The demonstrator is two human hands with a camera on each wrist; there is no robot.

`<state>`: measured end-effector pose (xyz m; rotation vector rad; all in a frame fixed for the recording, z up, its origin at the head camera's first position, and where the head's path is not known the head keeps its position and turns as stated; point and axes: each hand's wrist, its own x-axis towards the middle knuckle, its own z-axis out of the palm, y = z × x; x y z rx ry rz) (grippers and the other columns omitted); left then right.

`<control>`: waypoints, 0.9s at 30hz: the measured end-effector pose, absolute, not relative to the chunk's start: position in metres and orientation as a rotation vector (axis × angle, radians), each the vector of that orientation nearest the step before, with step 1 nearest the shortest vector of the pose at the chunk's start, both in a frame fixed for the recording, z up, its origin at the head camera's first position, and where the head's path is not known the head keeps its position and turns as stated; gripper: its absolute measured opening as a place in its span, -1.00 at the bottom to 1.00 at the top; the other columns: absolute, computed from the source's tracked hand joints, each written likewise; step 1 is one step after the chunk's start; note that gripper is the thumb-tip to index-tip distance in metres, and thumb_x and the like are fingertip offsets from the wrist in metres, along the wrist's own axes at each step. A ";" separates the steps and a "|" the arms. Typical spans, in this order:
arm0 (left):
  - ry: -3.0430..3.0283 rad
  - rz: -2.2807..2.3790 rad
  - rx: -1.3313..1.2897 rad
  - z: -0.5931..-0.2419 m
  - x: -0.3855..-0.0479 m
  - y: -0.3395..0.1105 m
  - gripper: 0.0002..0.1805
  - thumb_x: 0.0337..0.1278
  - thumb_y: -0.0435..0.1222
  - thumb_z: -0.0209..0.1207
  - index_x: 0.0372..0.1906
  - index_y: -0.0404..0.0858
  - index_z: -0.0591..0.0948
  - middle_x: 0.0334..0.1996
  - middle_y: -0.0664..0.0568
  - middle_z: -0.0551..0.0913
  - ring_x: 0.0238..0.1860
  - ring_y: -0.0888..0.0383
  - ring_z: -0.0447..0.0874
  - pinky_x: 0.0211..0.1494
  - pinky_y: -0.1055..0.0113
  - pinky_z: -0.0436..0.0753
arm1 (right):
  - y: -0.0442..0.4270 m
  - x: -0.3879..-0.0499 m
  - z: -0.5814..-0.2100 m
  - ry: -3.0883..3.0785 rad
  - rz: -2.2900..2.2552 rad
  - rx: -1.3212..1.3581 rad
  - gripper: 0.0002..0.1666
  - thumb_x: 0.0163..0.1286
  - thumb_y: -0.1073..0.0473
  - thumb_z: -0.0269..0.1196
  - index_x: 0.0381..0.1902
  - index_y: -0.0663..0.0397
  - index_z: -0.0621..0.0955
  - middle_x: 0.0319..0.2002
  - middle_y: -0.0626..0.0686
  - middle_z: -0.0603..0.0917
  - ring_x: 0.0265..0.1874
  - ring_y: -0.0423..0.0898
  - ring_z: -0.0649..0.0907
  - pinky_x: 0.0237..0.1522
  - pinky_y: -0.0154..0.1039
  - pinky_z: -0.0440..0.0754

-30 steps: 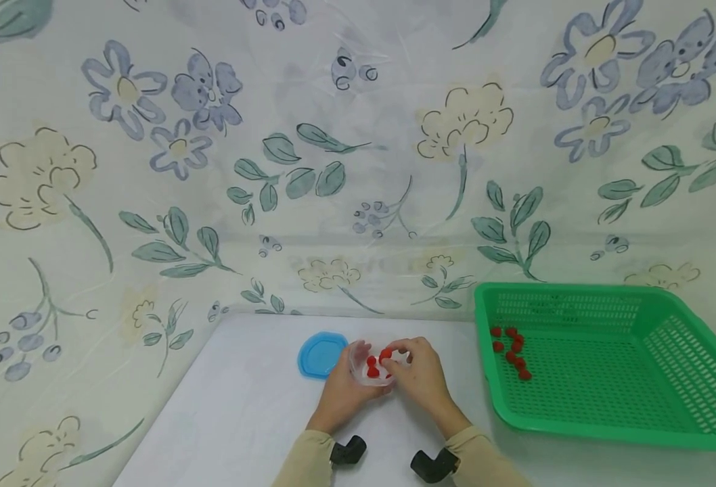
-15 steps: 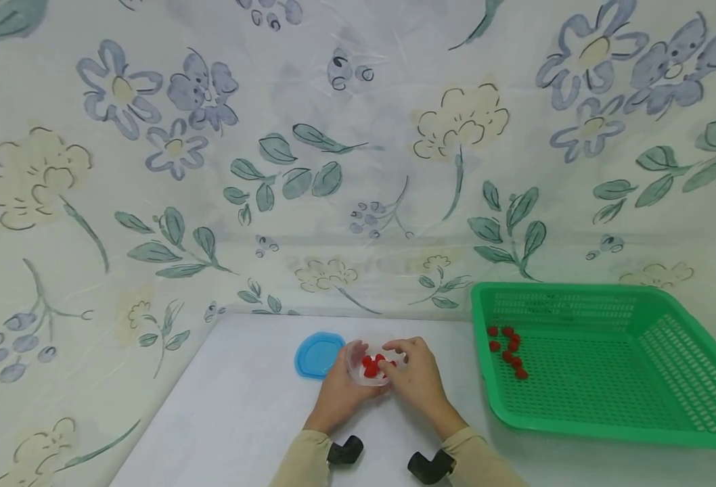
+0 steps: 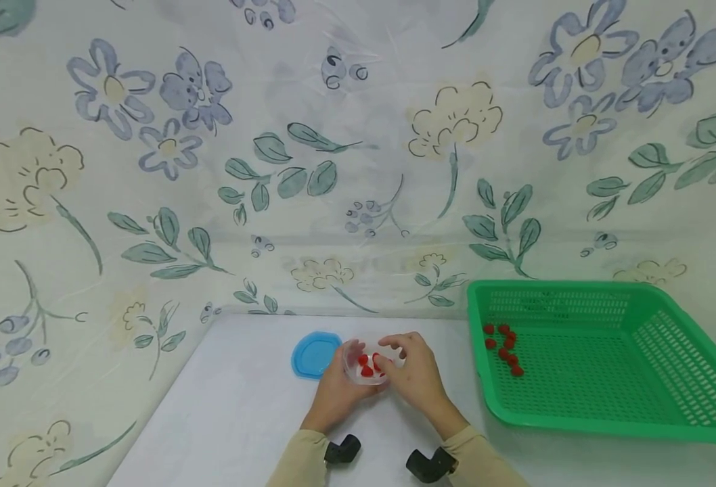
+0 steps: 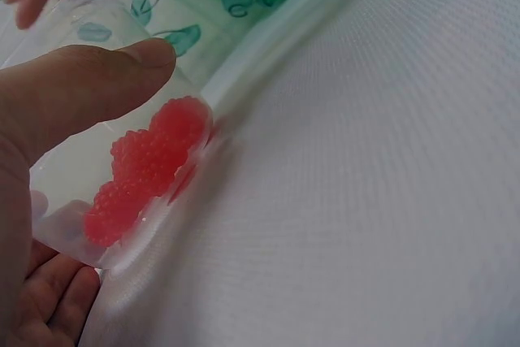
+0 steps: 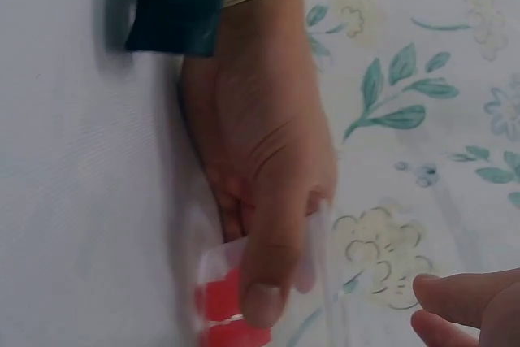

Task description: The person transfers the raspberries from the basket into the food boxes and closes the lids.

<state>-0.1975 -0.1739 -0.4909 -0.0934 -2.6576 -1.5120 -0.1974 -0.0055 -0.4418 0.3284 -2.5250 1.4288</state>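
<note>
A clear plastic cup (image 3: 365, 381) (image 4: 69, 148) is gripped by the left hand (image 3: 336, 398) (image 4: 77, 99) (image 5: 264, 144), thumb along its wall. Several red, bumpy berry-like pieces (image 3: 367, 371) (image 4: 146, 160) (image 5: 231, 335) lie inside it. The right hand (image 3: 421, 382) (image 5: 475, 306) is over the cup's right side in the head view, its thumb reaching inside beside the red pieces and its fingers apart from the thumb. Nothing shows pinched between them.
A blue lid (image 3: 314, 355) lies on the white table (image 3: 230, 406) left of the cup. To the right stands a green basket (image 3: 486, 392) with several red pieces (image 3: 504, 353) at its left side. Floral cloth (image 3: 333, 223) hangs behind.
A red piece that the right hand pinched over the cup a second ago is now out of its fingers, with the red pieces in the cup. The head view has shifted slightly.
</note>
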 end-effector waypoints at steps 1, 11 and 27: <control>-2.654 -1.516 -0.097 -0.490 -0.197 -0.174 0.03 -0.19 -0.01 0.58 0.42 -0.18 0.30 0.32 -0.03 0.51 0.37 -0.11 0.40 0.33 -0.23 0.43 | -0.005 -0.196 -0.440 -2.520 1.441 0.340 -0.76 0.25 0.20 0.44 -0.11 0.05 0.73 -0.17 0.14 0.61 -0.26 0.01 0.54 -0.32 -0.26 0.54; -2.651 -1.556 -0.081 -0.492 -0.198 -0.175 0.07 -0.23 0.05 0.58 0.43 -0.15 0.29 0.34 -0.01 0.50 0.37 -0.11 0.40 0.33 -0.22 0.43 | 0.005 -0.182 -0.410 -2.445 1.492 0.436 -0.75 0.25 0.18 0.44 -0.10 0.05 0.73 -0.19 0.09 0.61 -0.26 0.03 0.54 -0.32 -0.26 0.55; -2.657 -1.533 -0.044 -0.489 -0.197 -0.173 0.09 -0.28 0.12 0.58 0.42 -0.11 0.30 0.33 0.01 0.49 0.36 -0.06 0.41 0.33 -0.14 0.47 | 0.044 -0.175 -0.374 -2.382 1.466 0.405 -0.74 0.27 0.22 0.43 -0.07 0.02 0.74 -0.21 0.02 0.61 -0.28 -0.08 0.49 -0.33 -0.26 0.55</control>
